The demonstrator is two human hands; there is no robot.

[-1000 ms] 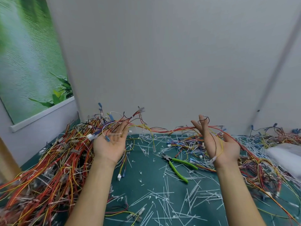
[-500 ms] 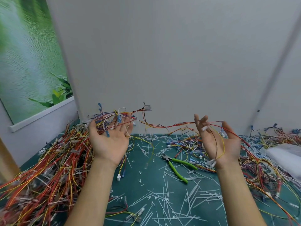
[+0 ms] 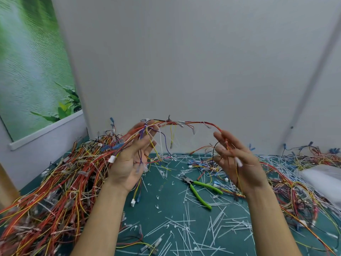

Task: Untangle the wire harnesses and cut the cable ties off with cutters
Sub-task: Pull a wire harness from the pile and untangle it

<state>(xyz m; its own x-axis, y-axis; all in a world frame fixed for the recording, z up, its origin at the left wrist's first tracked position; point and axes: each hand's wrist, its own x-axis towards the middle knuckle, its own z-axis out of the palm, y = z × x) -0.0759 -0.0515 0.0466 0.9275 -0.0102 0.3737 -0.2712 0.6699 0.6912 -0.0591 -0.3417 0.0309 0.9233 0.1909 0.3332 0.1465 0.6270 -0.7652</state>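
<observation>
Harness arches above worktop between left hand and right hand, both grips curled on its wires. Risk: loose ends snag left pile, pulling knots tighter; cutters lie unused below.

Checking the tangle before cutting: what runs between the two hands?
Head view: a red-orange wire harness arcs from the left hand to the right hand, with short wires dangling from it.
</observation>
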